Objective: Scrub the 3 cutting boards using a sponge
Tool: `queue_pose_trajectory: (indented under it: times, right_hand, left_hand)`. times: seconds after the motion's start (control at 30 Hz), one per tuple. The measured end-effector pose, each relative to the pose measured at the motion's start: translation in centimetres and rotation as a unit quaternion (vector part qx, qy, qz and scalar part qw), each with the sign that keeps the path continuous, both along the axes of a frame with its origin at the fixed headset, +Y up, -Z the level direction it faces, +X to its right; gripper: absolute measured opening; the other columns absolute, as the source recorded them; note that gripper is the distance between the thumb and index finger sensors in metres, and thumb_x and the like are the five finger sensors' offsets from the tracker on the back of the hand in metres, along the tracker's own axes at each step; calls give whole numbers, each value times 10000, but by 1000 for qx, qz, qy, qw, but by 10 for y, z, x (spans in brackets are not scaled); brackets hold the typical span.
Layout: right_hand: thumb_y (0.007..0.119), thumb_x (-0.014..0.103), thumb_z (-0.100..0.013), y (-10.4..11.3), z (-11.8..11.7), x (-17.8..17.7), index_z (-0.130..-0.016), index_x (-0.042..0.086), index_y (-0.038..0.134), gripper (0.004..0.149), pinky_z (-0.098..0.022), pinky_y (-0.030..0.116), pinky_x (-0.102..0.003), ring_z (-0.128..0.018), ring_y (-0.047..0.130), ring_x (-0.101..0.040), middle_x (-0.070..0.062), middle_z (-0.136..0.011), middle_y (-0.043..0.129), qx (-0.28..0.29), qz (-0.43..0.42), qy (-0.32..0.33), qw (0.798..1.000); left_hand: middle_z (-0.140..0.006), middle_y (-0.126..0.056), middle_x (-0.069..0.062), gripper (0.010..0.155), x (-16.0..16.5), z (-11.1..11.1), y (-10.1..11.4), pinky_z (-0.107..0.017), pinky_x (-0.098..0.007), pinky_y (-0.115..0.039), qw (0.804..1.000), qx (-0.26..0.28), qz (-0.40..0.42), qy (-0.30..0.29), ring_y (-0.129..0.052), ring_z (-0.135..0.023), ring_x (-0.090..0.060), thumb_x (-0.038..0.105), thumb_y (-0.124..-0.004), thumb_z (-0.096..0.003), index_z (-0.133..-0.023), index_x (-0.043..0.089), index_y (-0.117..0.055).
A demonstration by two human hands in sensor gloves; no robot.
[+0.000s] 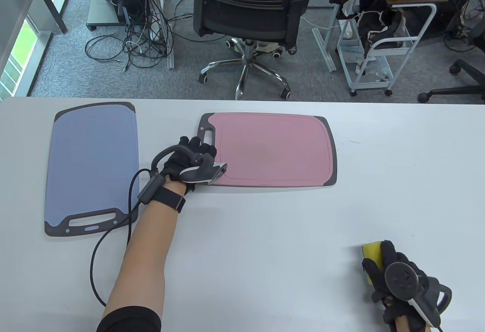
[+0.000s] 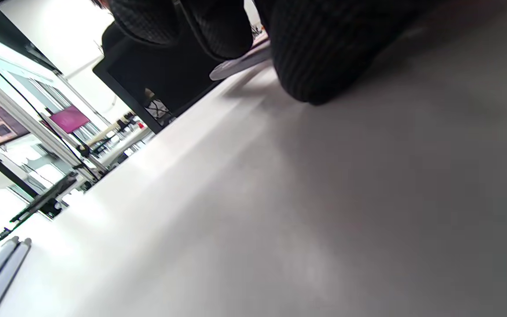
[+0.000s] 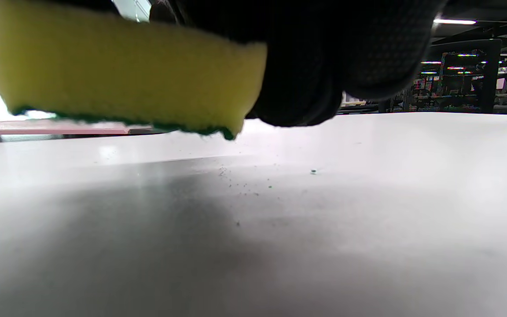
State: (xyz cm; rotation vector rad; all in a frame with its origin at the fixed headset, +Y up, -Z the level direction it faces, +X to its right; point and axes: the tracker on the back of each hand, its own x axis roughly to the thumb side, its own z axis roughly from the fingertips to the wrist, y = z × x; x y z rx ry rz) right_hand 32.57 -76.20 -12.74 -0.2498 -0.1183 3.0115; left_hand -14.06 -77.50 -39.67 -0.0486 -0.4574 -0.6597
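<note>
closest to the camera, at the tabletop's near right corner, the right hand (image 1: 398, 279) has its grip curled round a yellow sponge (image 1: 370, 257), gloved fingers over the top and the foam showing past the fingertips toward the far left. in the right wrist view the sponge (image 3: 121, 75) is a soft, porous yellow block with a thin dark green scrubbing layer along its underside; its long axis runs across that view, and it sits just clear of the tabletop (image 3: 368, 211) there, with small green crumbs (image 3: 313, 171) scattered on the surface below.

the left hand (image 1: 191, 159) lies at the near left corner of the pink cutting board (image 1: 273, 150), fingers fairly straight and resting over the dark grey handle end; whether they press or only touch i cannot tell. that board is a flat rounded rectangle of smooth plastic with a dark rim and a groove round the edge, long axis running left to right, handle slot pointing left.

well to the left lies the blue cutting board (image 1: 93, 165), same make, long axis running near to far, its handle slot at the near end. only these two boards are in view on the matte white tabletop (image 1: 265, 233)
</note>
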Motion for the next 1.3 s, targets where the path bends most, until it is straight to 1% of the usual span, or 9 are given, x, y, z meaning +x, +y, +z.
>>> queue_pose_trajectory:
  times: [0.03,0.07,0.13,0.27,0.43,0.77,1.0,1.17,1.3]
  right_hand:
    - [749,597,-454,0,0,0,-1024,118,649,751,-485,783,-471,-571,916,-261,-101,-785,853,1,-2,1,1000]
    - [748,598,-455,-1,0,0,-1025,119,647,751,-485,783,-471,-571,916,-260,-100,-785,853,1,-3,2,1000]
    - [747,598,-455,-1,0,0,-1025,118,648,752,-485,783,-471,-572,916,-260,-100,-785,853,1,-7,5,1000]
    - [747,597,-455,-2,0,0,-1024,117,649,751,-485,782,-472,-571,916,-262,-103,-785,854,-1,-21,11,1000]
    - [747,597,-455,-1,0,-3,-1024,117,649,751,-484,783,-471,-571,917,-261,-102,-784,854,5,-26,24,999]
    - [747,597,-456,-1,2,-4,-1025,116,648,752,-484,784,-472,-571,917,-263,-102,-787,853,-1,-26,22,999]
    - [743,598,-457,2,6,-4,-1025,117,646,750,-486,783,-472,-574,916,-263,-102,-789,852,9,-40,20,999]
    - [743,596,-459,2,6,-1,-1026,114,647,750,-485,784,-472,-573,917,-263,-103,-788,853,9,-47,16,999]
    - [740,598,-459,2,5,0,-1027,115,645,751,-485,784,-471,-574,917,-262,-103,-789,852,2,-55,14,998]
  left_hand:
    - [-1225,-556,-10,816,-2,1,1,-779,-547,-634,1000,6,-4,2,-661,-1128,-275,361,-916,-468,-1110,353,-412]
    - [-1230,-539,-16,819,-7,5,5,-776,-554,-637,1000,28,2,4,-649,-1130,-292,397,-913,-462,-1113,348,-419]
    - [-1200,-611,1,783,-14,11,10,-766,-544,-654,999,21,39,5,-700,-1102,-279,441,-887,-465,-1110,329,-459]
    - [-1154,-707,20,742,-37,40,16,-754,-534,-687,994,-1,82,65,-772,-1061,-264,549,-812,-470,-1110,316,-517]
    - [-1164,-698,-26,768,-84,82,18,-757,-573,-640,976,-6,155,150,-757,-1062,-304,576,-806,-476,-1126,282,-521]
    - [-1196,-634,-123,840,-167,147,8,-747,-594,-635,943,-22,156,294,-717,-1069,-381,619,-759,-480,-1160,211,-482]
    - [-1202,-553,-161,849,-184,169,-6,-748,-589,-629,927,-5,192,321,-672,-1073,-409,665,-690,-510,-1173,198,-439]
    - [-1116,-721,-106,759,-200,180,-4,-716,-577,-691,915,17,188,358,-817,-1003,-366,662,-743,-488,-1087,207,-642]
    - [-1099,-753,-88,754,-215,183,-6,-731,-583,-666,903,2,231,363,-807,-1018,-338,637,-767,-499,-1100,201,-635]
